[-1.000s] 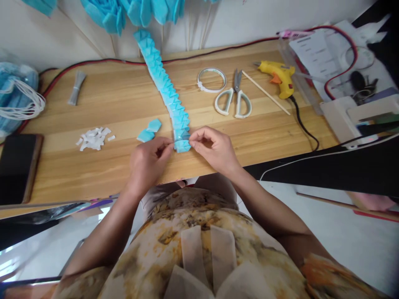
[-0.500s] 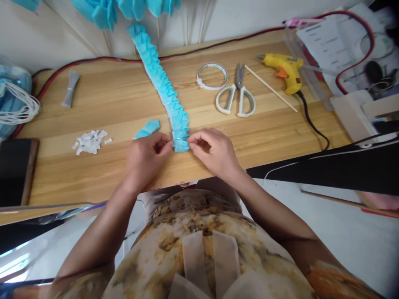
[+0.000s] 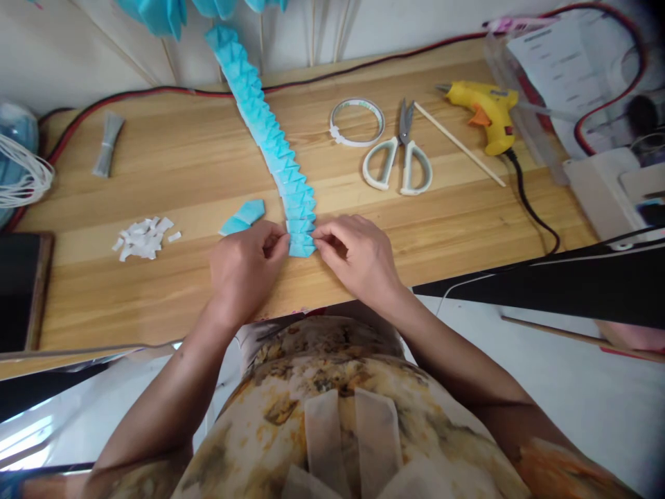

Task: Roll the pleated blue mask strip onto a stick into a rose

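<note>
A long strip of overlapping folded blue pieces runs from the wall at the back down to the near part of the wooden table. My left hand pinches the left edge of its near end between thumb and forefinger. On the opposite edge, my right hand pinches the same end piece. Beside my left hand lie loose folded blue pieces, partly tucked behind its knuckles. A pile of small white paper bits rests farther left.
Right of the strip are a tape roll, scissors, a wooden stick and a yellow glue gun with its cord. At left lie a phone and a bundle of thin ties. A red-black cable follows the wall.
The view has shifted slightly, so the table's things sit a little farther out to the sides. Both hands keep their pinch at the strip's near end, with hardly any movement.
</note>
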The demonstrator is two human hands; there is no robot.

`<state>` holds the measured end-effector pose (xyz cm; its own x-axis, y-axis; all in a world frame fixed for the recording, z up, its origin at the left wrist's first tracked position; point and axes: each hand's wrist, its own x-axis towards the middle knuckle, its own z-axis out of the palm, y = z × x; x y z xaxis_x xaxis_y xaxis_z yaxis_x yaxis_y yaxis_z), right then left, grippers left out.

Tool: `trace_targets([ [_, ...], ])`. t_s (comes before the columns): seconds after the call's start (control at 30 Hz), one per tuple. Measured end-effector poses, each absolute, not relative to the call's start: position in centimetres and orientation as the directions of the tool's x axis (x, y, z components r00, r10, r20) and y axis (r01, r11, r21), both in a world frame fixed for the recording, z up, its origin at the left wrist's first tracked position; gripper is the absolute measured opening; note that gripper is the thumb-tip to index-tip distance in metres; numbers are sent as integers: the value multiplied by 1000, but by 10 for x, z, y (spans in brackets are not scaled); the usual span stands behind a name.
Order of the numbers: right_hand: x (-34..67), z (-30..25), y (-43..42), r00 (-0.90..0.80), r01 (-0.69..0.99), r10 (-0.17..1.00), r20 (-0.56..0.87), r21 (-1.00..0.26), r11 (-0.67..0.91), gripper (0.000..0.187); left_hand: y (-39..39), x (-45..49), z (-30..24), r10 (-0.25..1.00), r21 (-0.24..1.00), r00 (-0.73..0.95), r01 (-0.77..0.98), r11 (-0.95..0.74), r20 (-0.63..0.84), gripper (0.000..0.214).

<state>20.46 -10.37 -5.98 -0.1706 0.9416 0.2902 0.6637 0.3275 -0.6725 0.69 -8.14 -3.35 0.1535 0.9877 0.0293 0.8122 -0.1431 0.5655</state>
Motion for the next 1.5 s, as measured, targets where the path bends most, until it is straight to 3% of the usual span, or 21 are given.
trace_targets([
  [0.17, 204, -61, -103, -173, 695, 944, 282, -644, 320, 11, -80, 9, -35, 987, 512, 149, 844, -160, 64, 15],
  [0.4, 204, -59, -101, -176, 701, 942, 287, -636, 324, 11, -87, 4, -35, 987, 666, 142, 730, -155, 74, 23],
  [0.5, 204, -59, -102, -165, 686, 941, 296, -651, 325, 12, -91, 2, -35, 980, 676, 175, 711, -195, 98, 24],
  [0.63, 205, -59, -106, -138, 649, 934, 330, -682, 337, 21, -92, 1, -35, 976, 648, 193, 731, -213, 102, 27],
  [0.77, 208, -59, -108, -175, 668, 896, 408, -619, 412, 32, -92, 0, -37, 971, 609, 209, 757, -236, 117, 30],
  [1.0, 204, -59, -106, -258, 781, 917, 304, -493, 384, 37, -91, 1, -43, 957, 420, 257, 860, -291, 136, 39],
  [1.13, 205, -61, -106, -256, 709, 899, 355, -564, 424, 38, -91, 1, -42, 962, 365, 254, 891, -271, 97, 43],
  [1.27, 235, -58, -104, -123, 622, 862, 492, -639, 453, 38, -91, -3, -43, 965, 358, 252, 896, -262, 76, 44],
  [1.37, 278, -44, -93, -30, 778, 859, 511, -528, 341, 33, -91, -5, -47, 959, 381, 274, 880, -282, 77, 46],
  [1.5, 334, -28, -63, 118, 972, 942, 313, -230, -46, 36, -91, -5, -48, 944, 422, 308, 845, -327, 114, 47],
])
